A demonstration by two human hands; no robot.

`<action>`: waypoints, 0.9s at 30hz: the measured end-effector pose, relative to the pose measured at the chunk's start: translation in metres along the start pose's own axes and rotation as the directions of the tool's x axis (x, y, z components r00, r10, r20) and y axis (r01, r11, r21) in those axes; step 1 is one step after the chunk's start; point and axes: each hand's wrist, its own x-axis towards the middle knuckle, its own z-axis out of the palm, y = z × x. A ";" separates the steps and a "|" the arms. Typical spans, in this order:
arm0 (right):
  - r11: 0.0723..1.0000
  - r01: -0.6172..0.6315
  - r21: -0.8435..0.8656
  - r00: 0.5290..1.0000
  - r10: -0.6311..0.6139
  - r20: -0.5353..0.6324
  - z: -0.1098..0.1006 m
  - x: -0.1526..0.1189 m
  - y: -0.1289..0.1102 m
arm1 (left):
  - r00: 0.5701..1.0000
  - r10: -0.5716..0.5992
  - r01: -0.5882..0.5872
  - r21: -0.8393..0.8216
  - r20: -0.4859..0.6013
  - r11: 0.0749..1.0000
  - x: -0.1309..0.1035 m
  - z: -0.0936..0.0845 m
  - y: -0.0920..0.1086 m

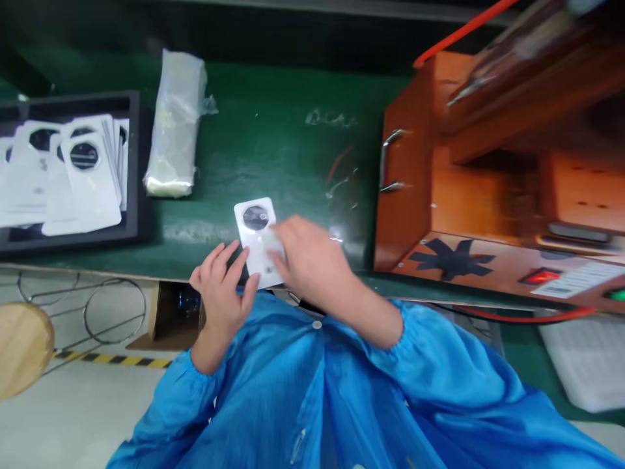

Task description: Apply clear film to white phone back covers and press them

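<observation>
On the green tabletop [273, 143], at lower centre of the frame, we hold a white card with a round dark window [257, 238]: our left hand [222, 290] fingers pinch its lower edge, our right hand [307, 257] fingers press on it. A black tray [131, 163] of similar cards sits upper left.

Bare green mat [273, 130] between wrapped bundle [174, 127] and orange machine [439, 169].

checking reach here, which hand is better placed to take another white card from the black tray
Left, probably. The black tray sits at the far left, on the left hand's side. The right hand lies over the white card; it would have to cross over.
</observation>
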 end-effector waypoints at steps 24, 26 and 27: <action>0.994 -0.102 -0.035 0.505 0.021 -0.863 -0.117 -0.288 0.081 | 0.765 0.236 0.337 -0.685 0.599 0.646 0.171 0.051 0.240; 0.973 -0.199 -0.117 0.441 -0.017 -0.897 -0.116 -0.302 0.088 | 0.698 0.210 0.532 -0.693 0.684 0.487 0.179 0.068 0.273; 0.957 -0.252 -0.146 0.430 -0.025 -0.903 -0.115 -0.307 0.091 | 0.680 0.205 0.581 -0.688 0.704 0.435 0.181 0.074 0.287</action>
